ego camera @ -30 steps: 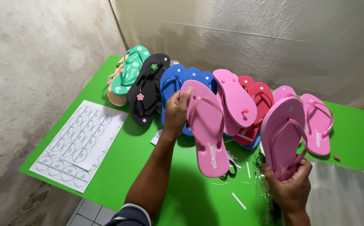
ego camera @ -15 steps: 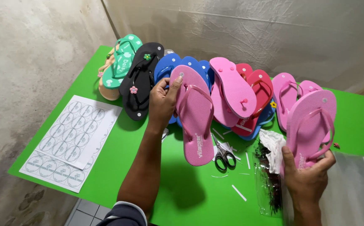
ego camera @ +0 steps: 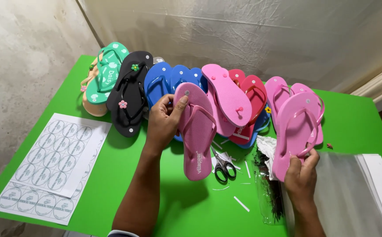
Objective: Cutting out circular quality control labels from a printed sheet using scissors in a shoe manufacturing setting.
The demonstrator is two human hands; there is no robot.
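My left hand (ego camera: 164,120) grips a pink flip-flop (ego camera: 196,131) by its toe end, holding it tilted above the green table (ego camera: 112,184). My right hand (ego camera: 300,175) holds a second, lighter pink flip-flop (ego camera: 294,131) by its heel, upright, over a clear plastic bag (ego camera: 267,188). Behind both, a row of flip-flops leans along the back: green (ego camera: 109,72), black (ego camera: 129,94), blue (ego camera: 162,83), pink (ego camera: 224,94), red (ego camera: 252,94) and another pink pair (ego camera: 278,90).
Black-handled scissors (ego camera: 222,164) and white paper strips lie between my hands. Sheets of round stickers (ego camera: 54,164) lie at the left. Clear bags and white cards (ego camera: 362,193) are stacked at the right. A wall rises on the left and behind.
My right hand has carried its light pink flip-flop to the right and raised it. My left hand keeps its pink flip-flop in about the same place.
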